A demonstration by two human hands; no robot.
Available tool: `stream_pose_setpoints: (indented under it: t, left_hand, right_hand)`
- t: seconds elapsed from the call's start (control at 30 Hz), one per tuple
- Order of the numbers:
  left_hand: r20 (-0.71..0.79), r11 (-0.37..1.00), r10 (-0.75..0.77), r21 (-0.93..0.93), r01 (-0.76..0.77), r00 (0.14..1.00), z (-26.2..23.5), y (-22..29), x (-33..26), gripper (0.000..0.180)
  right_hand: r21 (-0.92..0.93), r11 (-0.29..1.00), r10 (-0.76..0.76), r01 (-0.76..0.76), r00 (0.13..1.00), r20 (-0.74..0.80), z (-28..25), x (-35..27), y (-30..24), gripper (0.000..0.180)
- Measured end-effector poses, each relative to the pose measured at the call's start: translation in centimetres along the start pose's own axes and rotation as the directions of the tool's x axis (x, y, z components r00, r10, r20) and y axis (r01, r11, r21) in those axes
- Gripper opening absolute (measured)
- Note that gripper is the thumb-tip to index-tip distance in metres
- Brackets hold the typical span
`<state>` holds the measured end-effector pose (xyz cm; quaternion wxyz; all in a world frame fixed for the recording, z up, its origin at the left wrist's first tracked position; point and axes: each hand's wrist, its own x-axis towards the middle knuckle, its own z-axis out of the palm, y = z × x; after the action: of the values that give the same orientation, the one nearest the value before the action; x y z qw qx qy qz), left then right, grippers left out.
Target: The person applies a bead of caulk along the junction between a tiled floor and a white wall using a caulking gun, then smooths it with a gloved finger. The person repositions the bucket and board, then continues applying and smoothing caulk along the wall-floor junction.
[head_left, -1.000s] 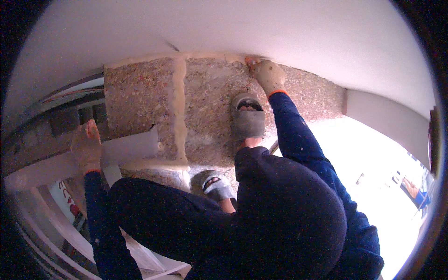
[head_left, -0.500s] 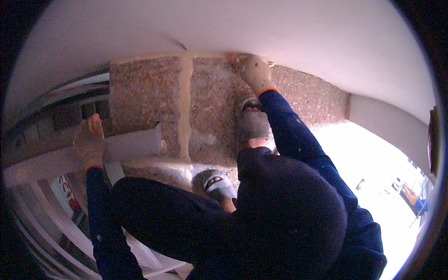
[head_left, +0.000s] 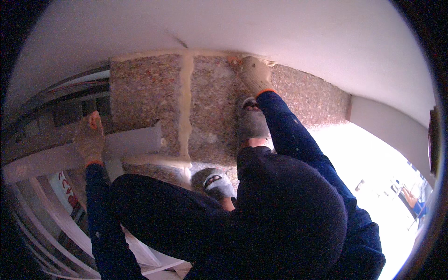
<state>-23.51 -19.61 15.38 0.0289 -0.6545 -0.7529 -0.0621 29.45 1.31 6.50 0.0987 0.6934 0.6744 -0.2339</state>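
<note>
My left hand, in a pale work glove with an orange patch near the fingertips, is closed round the white top rail of a railing. My right hand, gloved likewise with an orange cuff, reaches forward to where the speckled stone ledge meets a white wall. Its fingers are curled and mostly hidden; an orange bit shows just left of them. A tan filler strip crosses the stone, and more tan filler runs along the wall joint.
My feet in grey slippers stand on the stone, between my dark-clad knees. White railing bars slope down at the left. Bright open space lies right of the ledge, with another person's arm far off.
My right hand has shifted very slightly right along the wall joint, and its fingers show less. My left hand stays on the rail. The view has moved a little.
</note>
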Motion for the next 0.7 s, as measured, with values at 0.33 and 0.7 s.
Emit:
stream_pose_setpoints:
  t: [0.33,0.7]
  left_hand:
    - [0.036,0.992,0.032,0.118,-0.036,0.999,-2.2,2.6,1.5,0.039]
    - [0.271,0.915,-0.074,0.4,-0.043,0.96,-2.0,1.6,1.3,0.046]
  right_hand:
    - [-0.11,0.993,0.05,-0.05,0.999,-0.004,-0.3,-0.7,2.3,0.054]
    - [-0.042,0.997,0.055,-0.058,0.996,-0.074,-1.3,-0.9,4.5,0.049]
